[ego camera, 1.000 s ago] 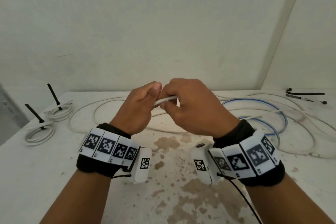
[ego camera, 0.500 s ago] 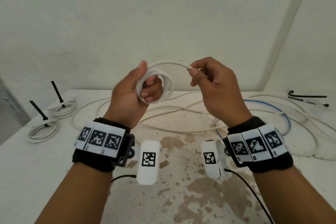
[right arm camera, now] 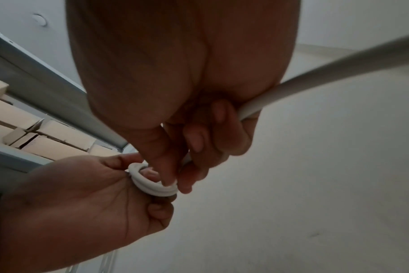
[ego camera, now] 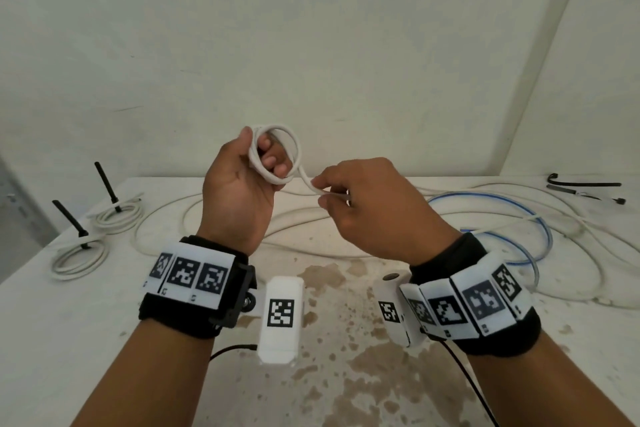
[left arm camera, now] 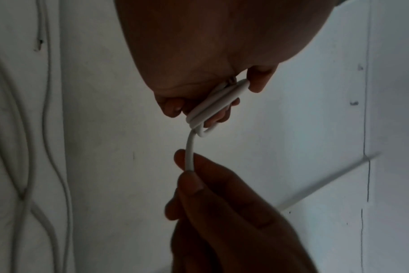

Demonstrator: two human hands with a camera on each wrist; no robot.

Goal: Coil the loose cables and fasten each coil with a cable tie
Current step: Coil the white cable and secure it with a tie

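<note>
My left hand (ego camera: 242, 180) is raised above the table and grips a small coil of white cable (ego camera: 292, 146), its fingers passing through the loops. In the left wrist view the same coil (left arm camera: 213, 109) sits against the fingertips. Just to the right and lower, my right hand (ego camera: 360, 198) pinches the cable's free run (ego camera: 308, 180) between thumb and fingers. That run (right arm camera: 315, 77) passes under the right palm and trails off to the right. Loose white cable (ego camera: 194, 204) lies in wide loops on the table behind my hands.
Two finished white coils (ego camera: 78, 255) (ego camera: 119, 213) with upright black ties lie at the table's left edge. A blue cable (ego camera: 540, 236) loops at the right among white ones. Spare black ties (ego camera: 581, 185) lie at the far right. Brown stains mark the white table (ego camera: 329, 374).
The hands rose from a close pinch on the cable; a small coil formed in the left hand. The right hand has since dropped from the coil's top to beside and below it.
</note>
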